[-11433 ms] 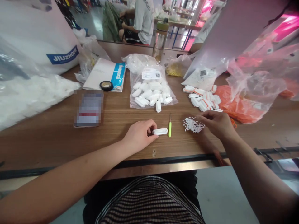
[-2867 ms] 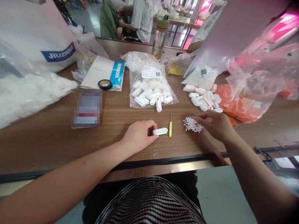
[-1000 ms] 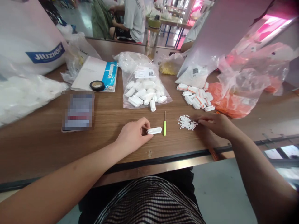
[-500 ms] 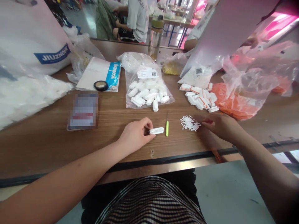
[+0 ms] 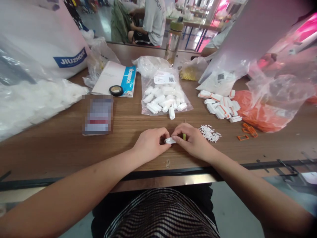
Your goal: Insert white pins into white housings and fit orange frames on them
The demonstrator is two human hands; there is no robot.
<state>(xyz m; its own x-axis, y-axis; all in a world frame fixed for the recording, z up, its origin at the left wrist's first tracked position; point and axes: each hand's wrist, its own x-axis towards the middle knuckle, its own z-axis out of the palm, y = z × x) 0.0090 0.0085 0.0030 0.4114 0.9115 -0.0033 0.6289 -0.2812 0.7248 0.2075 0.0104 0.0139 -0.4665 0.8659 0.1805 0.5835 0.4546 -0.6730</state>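
A small white connector housing (image 5: 169, 140) with rows of holes is pinched at its left end by my left hand (image 5: 151, 142). My right hand (image 5: 194, 141) meets it from the right, thumb and fingers closed at the connector's right end. Whether a small white pin is between those fingertips is hidden. Behind the right fingers lies a screwdriver-like tool with a yellow-green handle (image 5: 184, 136), mostly covered. Just beyond the right hand is a pile of tiny white pins (image 5: 210, 133).
A clear bag of white connectors (image 5: 164, 96) stands behind the hands. White-and-orange connectors (image 5: 220, 105), orange frames (image 5: 250, 130) and an orange-filled bag (image 5: 262, 112) are at right. Left are a pixelated phone-like object (image 5: 98, 115), black tape (image 5: 116, 90) and a notebook (image 5: 106, 77). Another person (image 5: 153, 23) sits beyond.
My right hand has moved left from the pile of white pins to the connector and now covers most of the tool. My left hand keeps its hold. The view has shifted slightly.
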